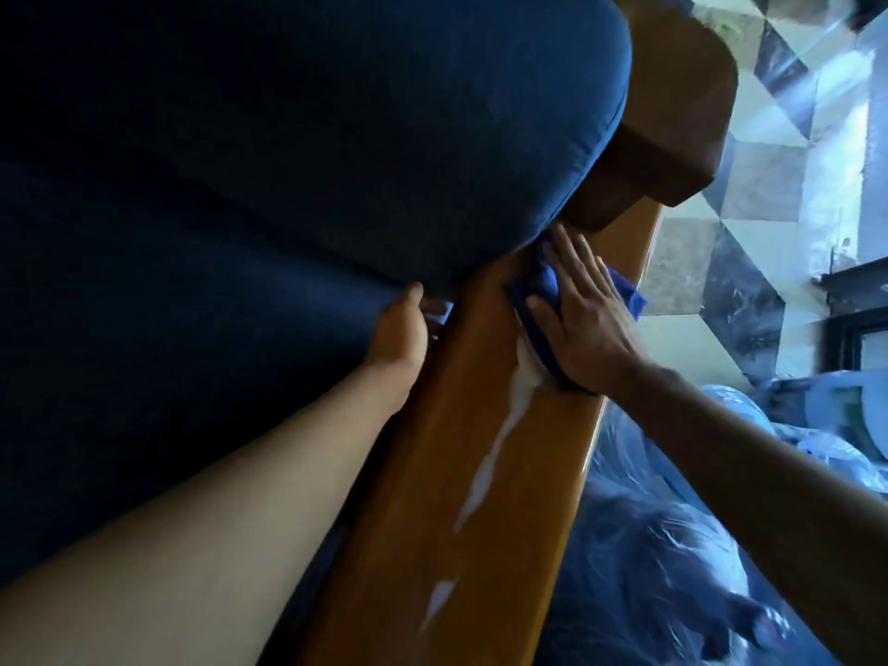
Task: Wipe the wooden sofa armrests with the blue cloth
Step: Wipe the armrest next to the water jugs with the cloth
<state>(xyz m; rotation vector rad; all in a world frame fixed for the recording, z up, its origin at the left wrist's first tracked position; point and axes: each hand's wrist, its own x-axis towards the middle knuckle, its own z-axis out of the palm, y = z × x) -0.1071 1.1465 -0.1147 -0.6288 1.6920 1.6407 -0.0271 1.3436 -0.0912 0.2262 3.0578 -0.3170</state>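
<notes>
On armrest [461,425], long axis running away: right hand [584,324] flat pressing blue cloth [540,286]; left hand [401,331] grip unclear.

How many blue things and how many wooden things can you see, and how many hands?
Blue things: 3, namely the blue cloth, the back cushion and the seat cushion
Wooden things: 1, the armrest
Hands: 2, the left hand and the right hand
Total: 6

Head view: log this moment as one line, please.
right hand flat on blue cloth | on armrest | left hand at cushion edge
</notes>
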